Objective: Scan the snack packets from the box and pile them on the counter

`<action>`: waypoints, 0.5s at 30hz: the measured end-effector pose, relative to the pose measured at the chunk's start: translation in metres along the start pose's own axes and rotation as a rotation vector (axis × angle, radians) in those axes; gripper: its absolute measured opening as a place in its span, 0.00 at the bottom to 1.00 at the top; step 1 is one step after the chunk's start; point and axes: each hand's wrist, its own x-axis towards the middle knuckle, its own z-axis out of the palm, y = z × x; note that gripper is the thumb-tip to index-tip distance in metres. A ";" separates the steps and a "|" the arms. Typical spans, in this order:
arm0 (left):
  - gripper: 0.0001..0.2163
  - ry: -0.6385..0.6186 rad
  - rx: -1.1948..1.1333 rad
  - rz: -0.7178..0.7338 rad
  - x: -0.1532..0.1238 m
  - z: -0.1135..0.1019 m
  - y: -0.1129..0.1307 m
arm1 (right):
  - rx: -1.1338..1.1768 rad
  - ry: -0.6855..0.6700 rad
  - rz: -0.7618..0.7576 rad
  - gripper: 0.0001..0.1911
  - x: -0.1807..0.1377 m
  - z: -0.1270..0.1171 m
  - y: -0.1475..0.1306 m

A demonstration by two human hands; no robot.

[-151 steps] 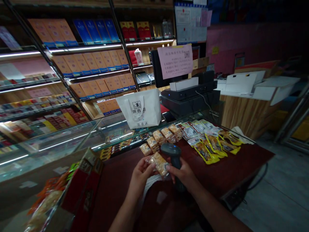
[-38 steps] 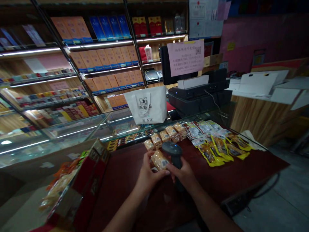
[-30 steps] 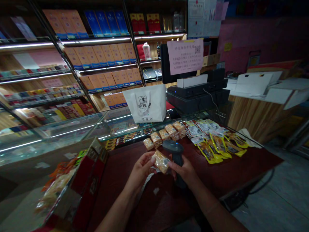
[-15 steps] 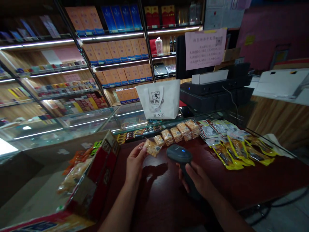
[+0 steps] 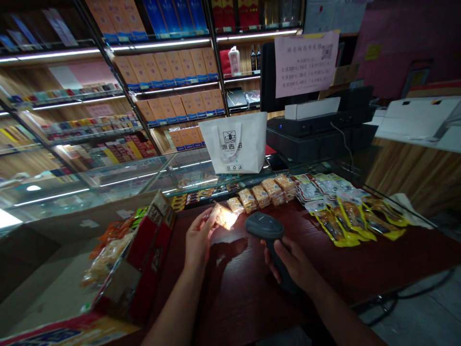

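My left hand (image 5: 198,235) pinches a small clear-wrapped snack pack (image 5: 224,216) by its left edge, above the dark red tabletop (image 5: 230,288). Bright light from the scanner falls on the pack. Around the grip of a dark grey barcode scanner (image 5: 264,226), my right hand (image 5: 288,264) is closed, with the scanner's head turned left toward the pack. Just behind, a row of similar wrapped snack packs (image 5: 260,195) runs off to the right. Beyond the scanner on the right lie several yellow-edged vacuum-packed food pouches (image 5: 355,221), with green-and-white packets (image 5: 311,187) behind them.
An open cardboard box (image 5: 144,250) with a few bagged goods (image 5: 108,257) stands at the left. A white tote bag (image 5: 234,144) is on the glass counter (image 5: 144,180) at the back. Right of it stands a monitor (image 5: 270,77) bearing a pink paper sign (image 5: 306,65).
The scanner's light has come on and brightly lights the snack pack, which was unlit before. The blue light on top of the scanner is gone. Both hands stay nearly in place.
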 end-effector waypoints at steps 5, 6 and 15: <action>0.18 -0.005 -0.006 0.015 -0.001 0.003 0.000 | -0.003 -0.012 0.002 0.27 0.000 -0.001 -0.001; 0.18 -0.009 -0.007 0.017 -0.001 0.003 0.000 | 0.000 -0.008 0.003 0.27 0.000 -0.001 -0.002; 0.17 -0.008 -0.002 0.031 -0.004 0.008 0.001 | 0.006 0.009 0.017 0.28 -0.003 0.000 -0.004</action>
